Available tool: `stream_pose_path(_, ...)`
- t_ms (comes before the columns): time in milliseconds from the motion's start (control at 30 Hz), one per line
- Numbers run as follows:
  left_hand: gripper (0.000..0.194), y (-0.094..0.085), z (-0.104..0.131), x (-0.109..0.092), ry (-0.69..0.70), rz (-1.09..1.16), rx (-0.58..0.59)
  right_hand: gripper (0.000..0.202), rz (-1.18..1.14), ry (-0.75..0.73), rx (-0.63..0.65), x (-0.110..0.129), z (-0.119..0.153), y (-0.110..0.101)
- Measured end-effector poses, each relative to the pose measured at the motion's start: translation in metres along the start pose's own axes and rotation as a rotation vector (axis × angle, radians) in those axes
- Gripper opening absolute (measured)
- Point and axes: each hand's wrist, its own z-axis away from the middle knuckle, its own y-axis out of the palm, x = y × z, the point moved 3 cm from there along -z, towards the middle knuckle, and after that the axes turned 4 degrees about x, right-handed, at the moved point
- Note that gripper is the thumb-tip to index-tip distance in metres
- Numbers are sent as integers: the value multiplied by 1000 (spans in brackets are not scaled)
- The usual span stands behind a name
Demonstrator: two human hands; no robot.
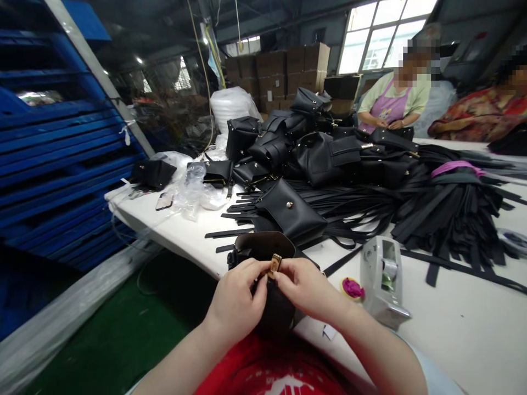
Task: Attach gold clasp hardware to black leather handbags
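A black handbag (278,307) with its flap (263,242) raised rests against my body at the table's near edge. At its front, a gold-coloured metal clasp (275,263) stands between my two hands. My left hand (241,291) pinches the clasp from the left, thumb and forefinger together. From the other side, the thumb and fingertips of my right hand (307,285) close on the same clasp. Just beyond lies another black bag (290,211) with a round gold stud on its flap. My hands hide most of the bag's front.
Black bags (321,156) are heaped across the white table (453,323), with bundled black straps (453,219) at right. A tape dispenser (382,280) stands near my right forearm. Blue racking (61,181) rises at left. Two people work across the table, one in a purple apron (391,104).
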Motion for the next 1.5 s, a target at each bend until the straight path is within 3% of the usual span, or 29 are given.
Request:
stream_pose_path(200,29,2,1,-3,-53,87,37,21,-172,122,54,-18,-7,0)
stream_pose_path(333,25,6,3,0,-57,127,1,21,-201,99,45,-16,-8,2)
stream_pose_path(567,25,15,9,-3,26,104,-128,19,-156,131,-86,-20,-6,15)
stream_pose_path(700,26,16,8,-5,35,65,-129,18,-131,154,-183,-24,-7,16)
stream_pose_path(933,24,4,4,11,-166,-40,48,32,-497,203,125,-25,-4,7)
stream_pose_path(1067,20,5,4,15,-165,-87,114,26,-466,234,146,-24,-5,7)
stream_pose_path(1267,13,9,6,13,-145,-24,99,22,-404,270,139,-25,-6,11)
stream_pose_path(1500,9,13,4,11,-136,-25,76,16,-225,250,16,-26,-6,12)
